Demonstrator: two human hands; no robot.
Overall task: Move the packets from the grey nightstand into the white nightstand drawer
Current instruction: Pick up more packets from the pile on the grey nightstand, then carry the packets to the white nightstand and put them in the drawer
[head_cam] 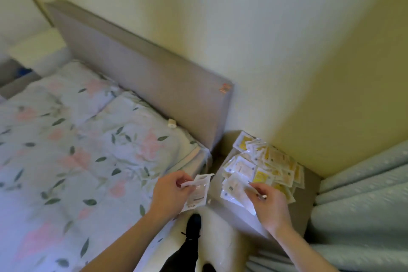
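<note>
Several white and yellow packets [268,164] lie heaped on the grey nightstand [309,185] in the corner beside the bed. My left hand [171,192] grips a few white packets [197,192] just left of the nightstand, over the bed's edge. At the front of the heap my right hand [268,201] pinches a white packet [237,190]. The white nightstand [36,51] stands far off at the upper left, on the other side of the bed; its drawer is not visible.
A bed with a floral cover [77,150] fills the left, with a grey padded headboard [143,73] along the wall. Pale green curtains [364,216] hang at the right. My dark-shod foot [193,225] stands on the floor between bed and nightstand.
</note>
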